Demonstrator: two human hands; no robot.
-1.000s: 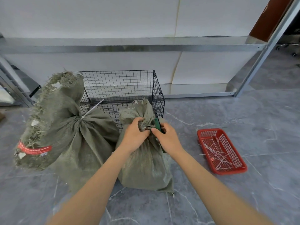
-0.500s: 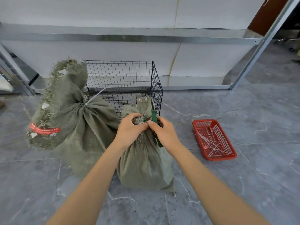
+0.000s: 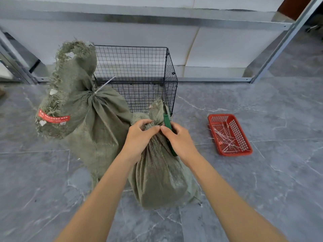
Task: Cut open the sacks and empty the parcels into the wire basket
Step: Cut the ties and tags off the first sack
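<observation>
Two grey-green woven sacks stand on the floor in front of a black wire basket (image 3: 170,70). The small sack (image 3: 160,175) is in the middle, and my left hand (image 3: 139,137) grips its gathered neck. My right hand (image 3: 178,138) holds a green-handled cutter (image 3: 167,122) with its blade pointing up beside the neck, thumb touching the left hand's fingers. The large sack (image 3: 97,123) stands to the left, tied with a white zip tie (image 3: 104,86) and bearing a red label. No parcels show.
A red plastic tray (image 3: 244,151) with several cut white zip ties lies on the grey tiled floor to the right. A metal shelf frame (image 3: 272,55) and white wall run behind the basket.
The view has tilted down a little and come closer. Both hands stay at the small sack's neck; the cutter has turned more upright.
</observation>
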